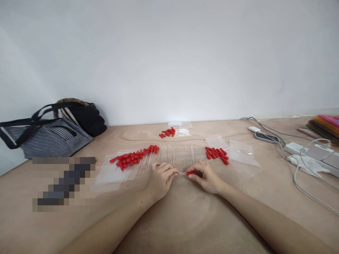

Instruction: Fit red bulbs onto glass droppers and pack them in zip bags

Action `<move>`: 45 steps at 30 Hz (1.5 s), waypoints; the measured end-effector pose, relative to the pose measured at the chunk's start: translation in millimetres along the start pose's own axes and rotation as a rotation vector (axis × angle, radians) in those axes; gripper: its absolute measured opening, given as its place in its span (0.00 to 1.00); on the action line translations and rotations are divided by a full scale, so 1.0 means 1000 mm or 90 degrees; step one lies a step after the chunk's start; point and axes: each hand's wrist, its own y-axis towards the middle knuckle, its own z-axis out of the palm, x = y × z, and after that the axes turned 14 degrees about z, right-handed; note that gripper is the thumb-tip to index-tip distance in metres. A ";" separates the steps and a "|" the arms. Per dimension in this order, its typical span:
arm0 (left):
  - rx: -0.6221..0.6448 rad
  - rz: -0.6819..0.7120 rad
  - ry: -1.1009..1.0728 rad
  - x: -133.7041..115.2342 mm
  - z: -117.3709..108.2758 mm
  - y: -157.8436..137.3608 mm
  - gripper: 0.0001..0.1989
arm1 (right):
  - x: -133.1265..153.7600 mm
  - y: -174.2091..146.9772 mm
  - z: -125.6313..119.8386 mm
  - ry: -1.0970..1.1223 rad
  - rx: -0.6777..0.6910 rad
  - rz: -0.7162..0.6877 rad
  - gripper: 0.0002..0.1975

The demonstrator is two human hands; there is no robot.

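My left hand [162, 178] pinches a thin glass dropper tube [182, 173] held level above the table. At the tube's right end sits a red rubber bulb [190, 173], gripped between the fingertips of my right hand [206, 176]. How far the tube reaches into the bulb cannot be made out. Just beyond both hands lies a row of bare glass tubes [182, 154]. Left of the row, several droppers with red bulbs [132, 157] rest on clear plastic bags [111, 175]. Loose red bulbs [217, 153] lie to the right of the row.
Farther back are more red bulbs [167, 132] and glass tubes [182, 131] by a clear bag. Flat plastic bags [243, 157] lie at right, near a power strip [317, 157], cables and a phone-like device [267, 137]. A striped bag [58, 137] stands far left.
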 end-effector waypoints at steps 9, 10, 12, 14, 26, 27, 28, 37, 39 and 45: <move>0.018 0.030 0.008 -0.004 -0.002 0.000 0.12 | 0.000 0.000 0.000 0.018 -0.011 -0.066 0.06; 0.017 0.031 0.010 -0.005 -0.002 0.000 0.12 | 0.000 -0.001 0.000 0.011 -0.016 -0.069 0.06; 0.017 0.033 0.012 -0.007 -0.002 0.001 0.12 | 0.001 -0.002 0.001 -0.005 -0.021 -0.077 0.05; 0.012 0.033 0.016 -0.007 -0.002 0.001 0.12 | 0.001 -0.002 0.002 -0.011 -0.028 -0.084 0.04; -0.014 0.052 0.052 -0.005 0.001 -0.001 0.11 | 0.004 -0.003 0.006 -0.001 -0.088 -0.097 0.04; -0.021 0.053 0.051 -0.006 0.001 -0.001 0.11 | 0.004 -0.002 0.006 0.008 -0.092 -0.089 0.04; -0.025 0.054 0.050 -0.006 0.001 -0.001 0.11 | 0.004 -0.002 0.007 0.016 -0.096 -0.081 0.04; -0.021 0.058 0.052 -0.007 0.000 -0.001 0.12 | 0.005 -0.003 0.012 0.047 -0.083 -0.033 0.05; -0.022 0.057 0.045 -0.006 0.000 0.000 0.12 | 0.008 -0.004 0.013 0.050 -0.079 -0.014 0.06; -0.002 0.050 0.042 -0.007 -0.001 0.000 0.12 | 0.008 -0.004 0.014 0.043 -0.054 0.001 0.06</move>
